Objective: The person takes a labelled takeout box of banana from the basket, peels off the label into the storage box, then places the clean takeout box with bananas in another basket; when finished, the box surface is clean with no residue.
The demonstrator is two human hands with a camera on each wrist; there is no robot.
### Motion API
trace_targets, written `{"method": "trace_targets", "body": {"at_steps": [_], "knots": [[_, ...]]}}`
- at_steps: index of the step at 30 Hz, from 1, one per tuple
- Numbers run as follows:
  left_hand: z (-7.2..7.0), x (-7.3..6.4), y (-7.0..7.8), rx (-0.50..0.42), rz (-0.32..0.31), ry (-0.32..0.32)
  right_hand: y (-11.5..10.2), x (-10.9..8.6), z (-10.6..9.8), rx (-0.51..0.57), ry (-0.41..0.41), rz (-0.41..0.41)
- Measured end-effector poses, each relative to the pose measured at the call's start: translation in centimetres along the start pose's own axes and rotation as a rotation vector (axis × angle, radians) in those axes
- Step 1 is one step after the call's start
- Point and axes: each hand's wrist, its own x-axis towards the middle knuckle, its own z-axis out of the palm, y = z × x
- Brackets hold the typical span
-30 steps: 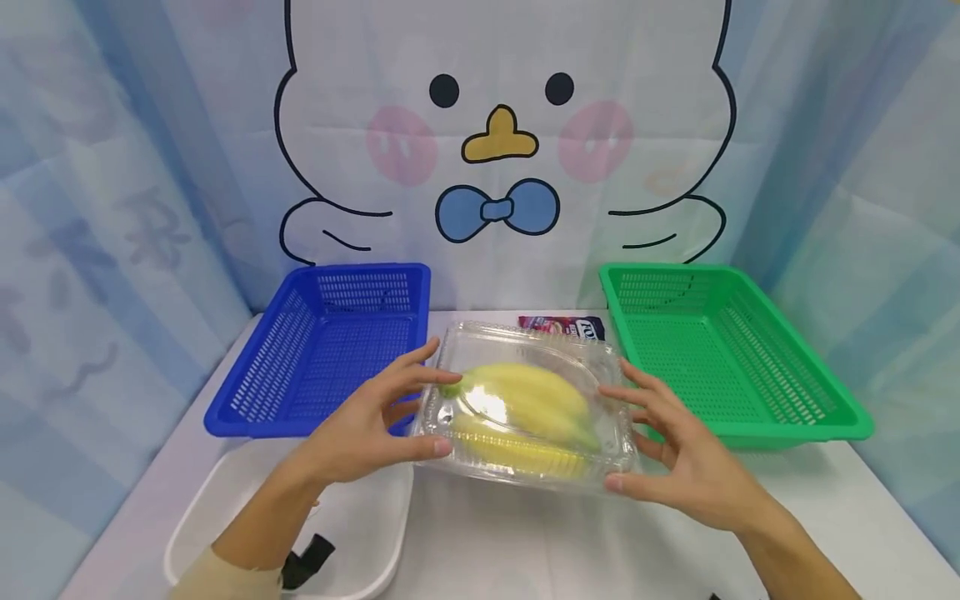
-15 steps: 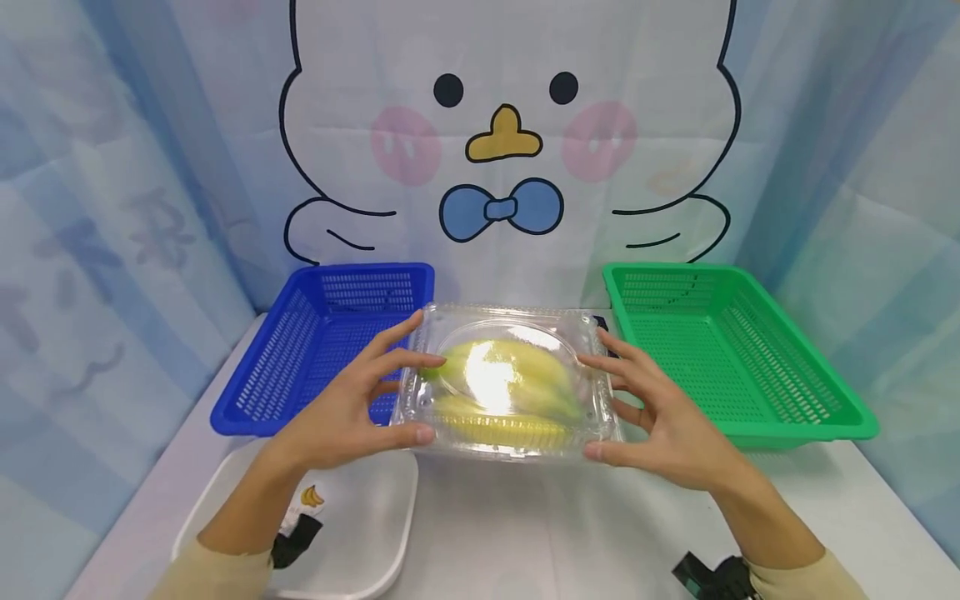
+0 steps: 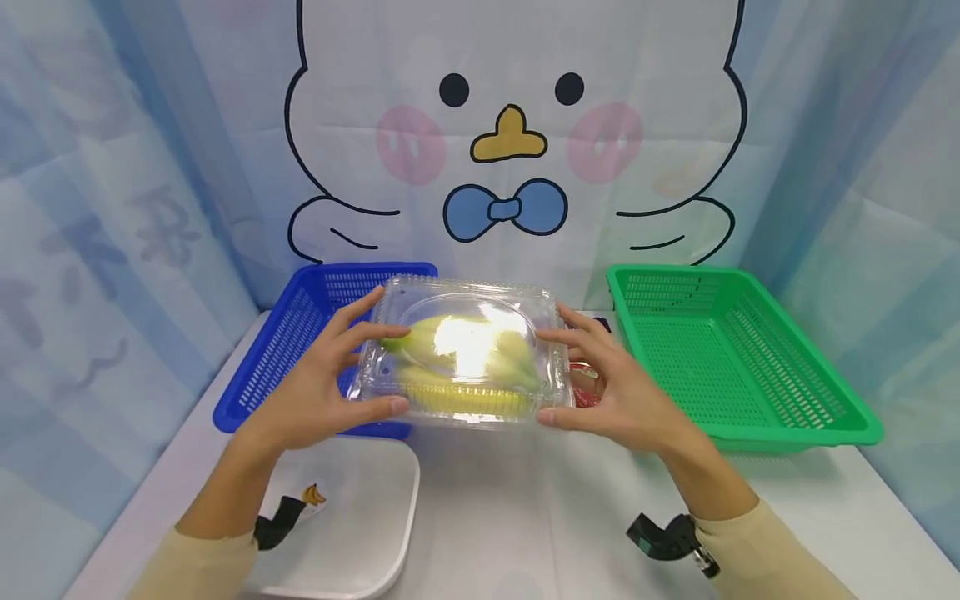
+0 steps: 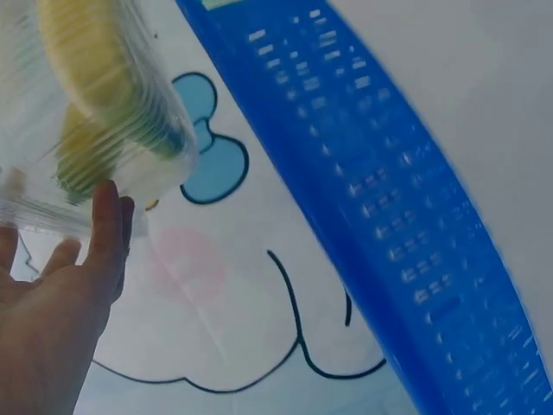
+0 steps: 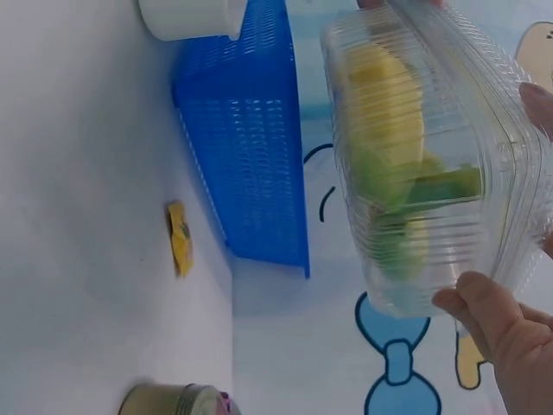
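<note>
A clear plastic clamshell box point(image 3: 468, 404) with yellow-green bananas point(image 3: 420, 346) inside is held in the air, level with the front of the blue basket. My left hand point(image 3: 311, 387) grips its left side, thumb low at the front corner and fingers over the lid. On the right side my right hand point(image 3: 618, 387) holds it the same way. Glare hides part of the fruit. In the left wrist view the left hand point(image 4: 65, 316) is at the box's edge; the right wrist view has the right hand point(image 5: 510, 337) at a corner.
A blue basket point(image 3: 262, 367) stands back left, partly behind the box, and a green basket point(image 3: 795, 433) back right. A white tray point(image 3: 375, 517) with a banana picture point(image 3: 312, 495) sits front left. Behind my right hand is a red item point(image 3: 585, 396). A yellow packet point(image 5: 180, 240) lies on the table.
Both hands have carried the box of bananas left and upward, from the middle toward the blue basket. More of the white tray and a red item behind the box now show.
</note>
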Motion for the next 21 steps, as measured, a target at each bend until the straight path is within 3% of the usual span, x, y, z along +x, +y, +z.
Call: {"method": "trace_targets", "body": {"at_steps": [7, 13, 21], "knots": [[-2.0, -0.6, -1.5, -0.037, -0.047, 0.035, -0.2, 2.9, 1.7, 0.033, -0.031, -0.010], [-3.7, -1.6, -2.8, -0.038, -0.091, 0.029, 0.2, 5.0, 3.5, 0.071, -0.049, 0.020], [-6.2, -1.9, -3.9, -0.051, -0.108, 0.034, -0.1, 8.0, 4.9, 0.033, -0.059, 0.022]]}}
